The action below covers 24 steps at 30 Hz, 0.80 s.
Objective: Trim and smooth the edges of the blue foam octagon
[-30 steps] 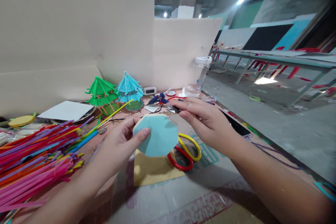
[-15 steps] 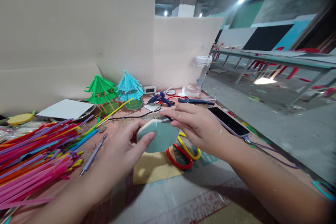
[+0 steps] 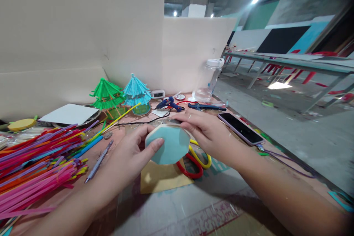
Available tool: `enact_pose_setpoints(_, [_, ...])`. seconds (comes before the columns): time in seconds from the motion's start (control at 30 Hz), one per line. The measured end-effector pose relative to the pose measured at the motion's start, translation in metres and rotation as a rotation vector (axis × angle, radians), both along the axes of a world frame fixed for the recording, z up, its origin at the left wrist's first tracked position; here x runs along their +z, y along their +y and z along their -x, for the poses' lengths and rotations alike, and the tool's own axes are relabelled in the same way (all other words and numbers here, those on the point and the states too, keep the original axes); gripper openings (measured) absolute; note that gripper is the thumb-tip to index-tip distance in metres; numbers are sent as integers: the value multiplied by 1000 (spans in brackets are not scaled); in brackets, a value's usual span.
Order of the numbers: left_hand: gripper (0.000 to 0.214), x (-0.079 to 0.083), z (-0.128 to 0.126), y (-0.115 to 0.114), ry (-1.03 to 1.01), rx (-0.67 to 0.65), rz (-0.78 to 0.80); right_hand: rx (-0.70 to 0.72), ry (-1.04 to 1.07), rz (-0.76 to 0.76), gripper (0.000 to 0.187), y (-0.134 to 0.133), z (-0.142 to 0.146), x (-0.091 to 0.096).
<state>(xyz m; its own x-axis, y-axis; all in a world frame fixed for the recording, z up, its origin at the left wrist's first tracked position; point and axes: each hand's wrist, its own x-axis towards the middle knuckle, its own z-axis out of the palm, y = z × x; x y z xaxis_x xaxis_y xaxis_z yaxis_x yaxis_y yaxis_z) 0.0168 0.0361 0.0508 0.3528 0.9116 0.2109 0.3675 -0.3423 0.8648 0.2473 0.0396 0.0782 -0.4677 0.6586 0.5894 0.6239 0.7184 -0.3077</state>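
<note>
A light blue disc (image 3: 168, 145) with several cut, straight edges and a pale rim, like foam or card, is upright in front of me. My left hand (image 3: 139, 147) grips its left side, thumb on the blue face and fingers behind. My right hand (image 3: 206, 129) is closed at the disc's upper right edge. Between its fingertips a small dark blade (image 3: 174, 121) shows, mostly hidden by the fingers and disc. Right below the hands lie scissors with red and yellow handles (image 3: 193, 167), on a tan sheet (image 3: 163, 180).
Pipe cleaners (image 3: 41, 169) pile up at left, near a pen (image 3: 99, 161). Behind stand green (image 3: 107, 96) and blue (image 3: 136, 90) pipe-cleaner trees, a glue gun (image 3: 170, 104), pliers-like blue tool (image 3: 207, 107) and water bottle (image 3: 208, 81). A phone (image 3: 241, 128) lies at right.
The disc has tilted so its blue face turns more toward me. The blade in my right hand has gone behind the disc's top edge and shows less.
</note>
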Motion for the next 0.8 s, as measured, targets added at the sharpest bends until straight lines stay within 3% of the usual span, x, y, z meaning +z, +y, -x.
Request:
enact_pose_setpoints(0.13, [31,-1,-2,8,-141,-34,146,-102,193,53,31,6,-7,1])
enact_pose_setpoints(0.27, [31,-2,-2,10,-165,-33,163,-112,263,116,32,6,-9,3])
enact_pose_setpoints(0.5, [28,-6,1,2,78,-14,-55,-10,-16,-14,30,-3,-1,3])
enact_pose_setpoints(0.8, [20,1,2,-4,299,2,-222,77,-36,75,29,-8,1,8])
